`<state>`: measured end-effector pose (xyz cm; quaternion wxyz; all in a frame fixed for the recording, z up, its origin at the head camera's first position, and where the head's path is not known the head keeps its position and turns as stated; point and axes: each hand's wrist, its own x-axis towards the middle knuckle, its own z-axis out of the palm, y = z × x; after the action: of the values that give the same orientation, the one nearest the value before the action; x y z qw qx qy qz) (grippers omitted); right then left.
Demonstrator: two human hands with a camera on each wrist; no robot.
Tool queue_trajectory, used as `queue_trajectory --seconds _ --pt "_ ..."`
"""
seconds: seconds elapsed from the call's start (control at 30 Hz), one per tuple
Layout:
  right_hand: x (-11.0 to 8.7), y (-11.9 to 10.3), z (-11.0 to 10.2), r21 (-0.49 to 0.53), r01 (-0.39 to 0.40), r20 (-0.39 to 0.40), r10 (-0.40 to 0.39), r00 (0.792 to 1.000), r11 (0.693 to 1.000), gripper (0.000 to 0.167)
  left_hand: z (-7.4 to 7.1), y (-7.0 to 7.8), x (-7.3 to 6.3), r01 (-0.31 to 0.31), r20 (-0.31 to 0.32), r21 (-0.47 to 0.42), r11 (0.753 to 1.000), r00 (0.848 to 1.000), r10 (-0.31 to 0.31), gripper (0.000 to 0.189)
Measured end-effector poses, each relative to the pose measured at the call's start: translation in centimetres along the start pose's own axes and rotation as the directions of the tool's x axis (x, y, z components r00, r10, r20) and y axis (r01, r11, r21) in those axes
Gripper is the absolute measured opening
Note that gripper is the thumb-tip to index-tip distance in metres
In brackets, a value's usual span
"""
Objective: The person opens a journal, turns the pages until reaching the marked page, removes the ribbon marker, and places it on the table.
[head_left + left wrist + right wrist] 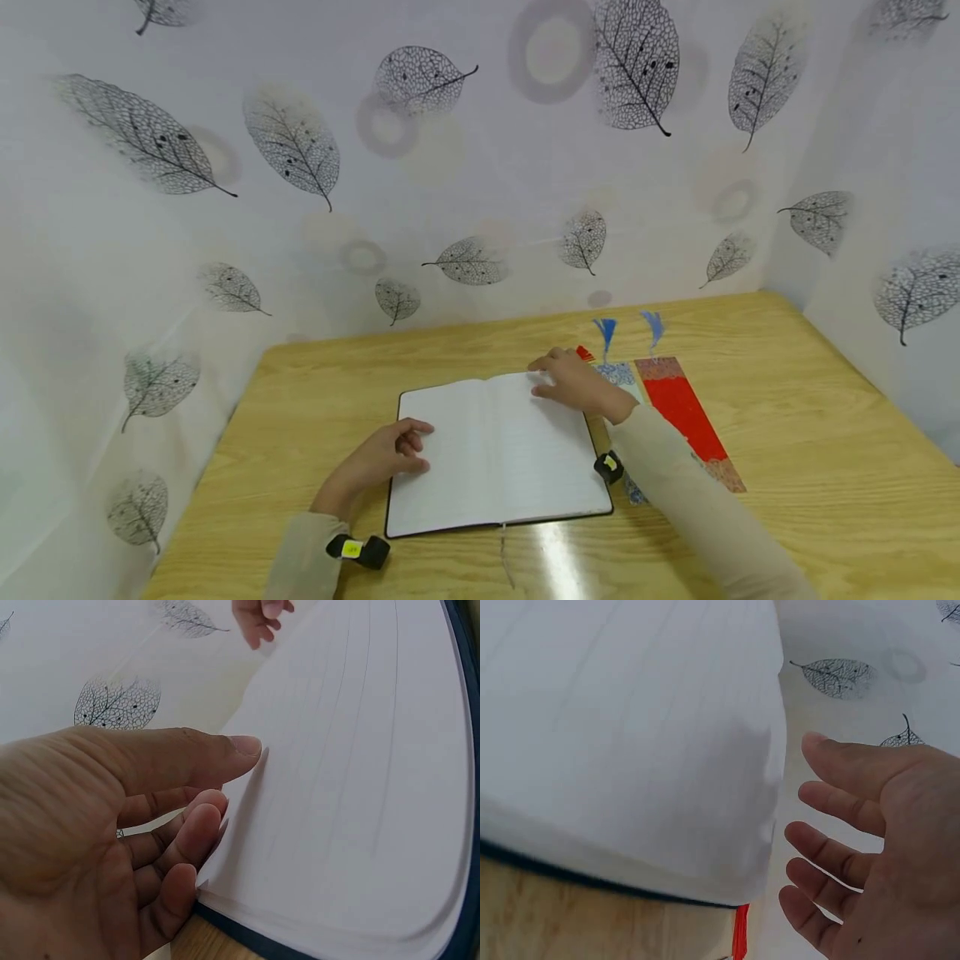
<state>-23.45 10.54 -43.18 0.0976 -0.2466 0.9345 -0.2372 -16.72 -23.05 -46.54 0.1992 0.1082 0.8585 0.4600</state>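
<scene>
An open notebook (540, 450) with blank, faintly lined white pages and a dark cover lies flat on the wooden table. My left hand (386, 458) is at its left edge, fingers loosely bent. The left wrist view shows the left thumb (244, 746) right at the edge of the page (337, 787), the other fingers beside it. At the upper right corner of the notebook is my right hand (573, 382). Its relaxed, spread fingers stand just beside the page (652, 750) in the right wrist view, with nothing between them.
Right of the notebook lie a red bookmark (681, 408) with a pale blue tassel (654, 329) and a blue-patterned bookmark (617, 372) with a blue tassel (606, 333), partly under my right arm. A thin ribbon (506, 554) trails off the notebook's front. Leaf-patterned walls (480, 183) enclose the table (810, 400).
</scene>
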Motion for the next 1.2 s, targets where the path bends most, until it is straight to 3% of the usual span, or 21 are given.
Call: queue_trajectory --seconds 0.3,0.63,0.83,0.97,1.03,1.2 --pt "0.2 1.9 0.4 -0.120 -0.032 0.031 0.036 0.999 0.992 0.046 -0.1 0.0 0.0 -0.024 0.007 0.007 1.000 1.000 0.024 0.050" --pt "0.0 2.3 0.3 -0.086 -0.046 0.017 0.047 0.999 0.995 0.046 0.0 -0.1 0.0 -0.023 0.004 0.010 1.000 1.000 0.023 0.047" --pt "-0.2 2.1 0.1 -0.057 -0.014 -0.045 0.012 0.999 0.998 0.040 0.0 0.0 0.0 -0.008 -0.011 0.016 1.000 1.000 0.008 0.047" --pt "-0.3 2.3 -0.1 0.016 0.028 -0.075 -0.026 0.997 0.999 0.034 0.1 0.0 0.0 0.017 -0.017 0.020 1.000 1.000 -0.017 0.046" --pt "-0.4 2.5 -0.3 0.103 0.027 -0.068 -0.020 0.997 0.994 0.033 0.1 0.0 0.0 0.022 -0.016 0.018 1.000 1.000 -0.022 0.046" --pt "-1.2 2.9 -1.2 0.309 -0.019 0.012 0.016 1.000 0.951 0.043 -0.1 -0.1 -0.1 0.014 -0.003 0.013 1.000 1.000 -0.014 0.046"
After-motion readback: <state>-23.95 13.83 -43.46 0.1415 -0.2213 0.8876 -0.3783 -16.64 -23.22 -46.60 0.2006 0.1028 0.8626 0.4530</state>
